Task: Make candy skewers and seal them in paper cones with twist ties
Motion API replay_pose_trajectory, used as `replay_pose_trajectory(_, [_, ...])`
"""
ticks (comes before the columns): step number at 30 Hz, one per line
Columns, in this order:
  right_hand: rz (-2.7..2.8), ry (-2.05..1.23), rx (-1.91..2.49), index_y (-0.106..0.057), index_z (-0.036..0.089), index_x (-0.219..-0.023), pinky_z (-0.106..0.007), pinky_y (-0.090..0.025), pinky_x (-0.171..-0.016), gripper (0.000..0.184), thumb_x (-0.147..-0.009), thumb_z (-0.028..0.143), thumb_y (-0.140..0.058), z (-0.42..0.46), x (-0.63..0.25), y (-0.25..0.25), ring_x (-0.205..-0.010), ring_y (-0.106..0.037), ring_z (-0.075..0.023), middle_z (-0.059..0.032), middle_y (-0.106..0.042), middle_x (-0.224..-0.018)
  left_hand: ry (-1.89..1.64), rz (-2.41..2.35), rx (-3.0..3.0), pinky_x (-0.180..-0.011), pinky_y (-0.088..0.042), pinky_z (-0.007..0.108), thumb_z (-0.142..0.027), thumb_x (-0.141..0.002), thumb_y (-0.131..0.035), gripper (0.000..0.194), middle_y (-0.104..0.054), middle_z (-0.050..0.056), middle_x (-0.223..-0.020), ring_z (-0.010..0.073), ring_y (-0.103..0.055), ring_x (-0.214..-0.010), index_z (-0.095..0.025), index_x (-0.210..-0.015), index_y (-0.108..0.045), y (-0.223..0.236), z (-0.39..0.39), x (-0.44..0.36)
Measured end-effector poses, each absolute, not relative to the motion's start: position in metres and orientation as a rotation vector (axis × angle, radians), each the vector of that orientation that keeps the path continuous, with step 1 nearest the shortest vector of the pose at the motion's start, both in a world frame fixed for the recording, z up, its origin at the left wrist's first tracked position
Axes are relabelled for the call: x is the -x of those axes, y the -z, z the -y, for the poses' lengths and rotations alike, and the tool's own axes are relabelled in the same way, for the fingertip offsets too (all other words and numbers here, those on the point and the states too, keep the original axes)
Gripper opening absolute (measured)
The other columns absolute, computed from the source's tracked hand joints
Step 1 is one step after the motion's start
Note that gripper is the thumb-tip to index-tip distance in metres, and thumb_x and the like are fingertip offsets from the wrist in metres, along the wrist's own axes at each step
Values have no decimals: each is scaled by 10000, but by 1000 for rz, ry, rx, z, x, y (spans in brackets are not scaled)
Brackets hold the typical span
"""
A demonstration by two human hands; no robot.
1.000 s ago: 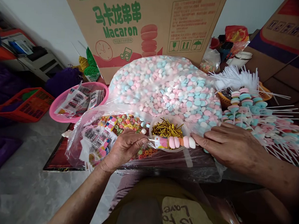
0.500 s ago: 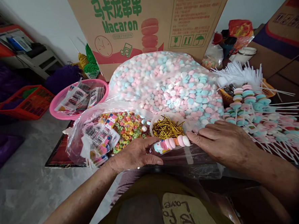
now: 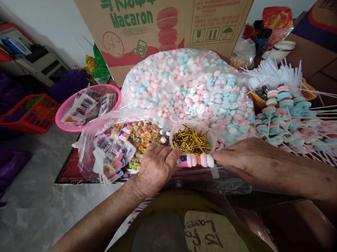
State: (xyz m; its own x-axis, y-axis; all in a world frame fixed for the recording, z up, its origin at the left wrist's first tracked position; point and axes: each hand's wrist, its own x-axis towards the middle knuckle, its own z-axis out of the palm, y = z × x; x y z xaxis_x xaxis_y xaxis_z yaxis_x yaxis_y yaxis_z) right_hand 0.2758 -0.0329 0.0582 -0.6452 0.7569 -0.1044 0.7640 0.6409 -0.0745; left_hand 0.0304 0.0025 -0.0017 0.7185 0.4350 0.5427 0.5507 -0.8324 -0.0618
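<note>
Head-worn view, forward and downward

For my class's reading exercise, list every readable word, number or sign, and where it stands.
"马卡龙串串": cardboard box.
"Macaron": same box.
Signs, same box: clock, music notes, glass, up arrows, umbrella.
Cloth patch: perhaps "Love"; rest unclear.
Too small or blurred: box's fine print, packets, right-hand box.

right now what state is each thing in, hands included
candy stick, held sideways
left hand, fingers closed around one end of it
right hand, fingers at the other end, grip unclear
tub, open, filled with gold ties
big bag, bulging with candies
pink basket, open, holding packets
cardboard box, upright, top out of view
</note>
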Motion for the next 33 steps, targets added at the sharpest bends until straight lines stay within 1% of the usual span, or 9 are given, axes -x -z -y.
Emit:
replay_pose_trajectory(8, [-2627,55,-1364,-626,241,-780,-293,-108,-468,123,-756,159,-539,29,-264,-63,-447,-458,-113,27,-634,-605,724,939,2884,-622,-402,308,-380,-853,-551,213,-653,37,-697,181,-606,-653,-168,-851,-579,3,-7,-36])
replay_pose_trajectory(13, [-2642,85,-1263,-629,225,-746,-299,-125,-464,131,-795,153,-531,30,-252,-60,-444,-478,-116,22,-637,-569,626,866,2971,-599,-406,309,-380,-856,-547,240,-640,35,-649,178,-602,-612,-165,-750,-573,7,-3,-49])
replay_pose_trajectory(17, [-2619,102,-1227,-633,202,-755,-294,-141,-480,151,-776,91,-534,26,-239,-51,-518,-535,-124,9,-670,-647,484,1022,3198,-633,-454,313,-423,-821,-592,265,-688,35,-725,207,-651,-678,-168,-892,-604,11,-1,-62])
replay_pose_trajectory(21, [-2848,-62,-1238,-634,199,-806,-283,-179,-515,142,-799,110,-524,25,-251,-38,-534,-510,-121,15,-638,-647,499,1397,3631,-732,-504,320,-526,-623,-750,836,-697,57,-1003,235,-666,-878,-215,-1321,-411,5,-14,-43])
replay_pose_trajectory(22, [-2923,-143,-1226,-637,197,-828,-284,-197,-530,157,-808,105,-512,25,-256,-36,-539,-501,-121,17,-621,-641,483,1457,3751,-747,-506,307,-503,-616,-764,886,-678,67,-1068,228,-657,-917,-218,-1357,-370,2,-19,-35])
replay_pose_trajectory(24, [-3015,-314,-1206,-641,188,-868,-295,-235,-572,198,-834,82,-477,27,-264,-35,-566,-492,-132,12,-593,-632,259,1465,3985,-728,-501,274,-437,-675,-740,673,-673,55,-1073,209,-649,-913,-214,-1262,-498,-1,-26,-20])
replay_pose_trajectory(26, [-3050,-433,-1171,-639,178,-877,-312,-259,-621,233,-867,62,-437,29,-268,-37,-602,-489,-147,2,-579,-627,-5,1401,4114,-655,-483,240,-393,-739,-687,358,-695,18,-917,179,-645,-794,-188,-1028,-640,-2,-29,-10])
replay_pose_trajectory(29, [-2972,-452,-1170,-625,171,-883,-326,-263,-652,243,-877,41,-419,33,-271,-40,-640,-494,-157,-13,-588,-648,95,1545,3885,-563,-416,212,-353,-778,-637,201,-648,-25,-709,131,-580,-627,-168,-857,-646,1,-22,-8])
replay_pose_trajectory(33, [-2911,-310,-1174,-591,176,-811,-317,-206,-567,202,-769,15,-476,33,-276,-39,-540,-463,-145,-6,-592,-624,239,1671,3060,-547,-336,240,-180,-748,-560,39,-561,-17,-593,142,-526,-575,-172,-731,-595,7,-9,-12])
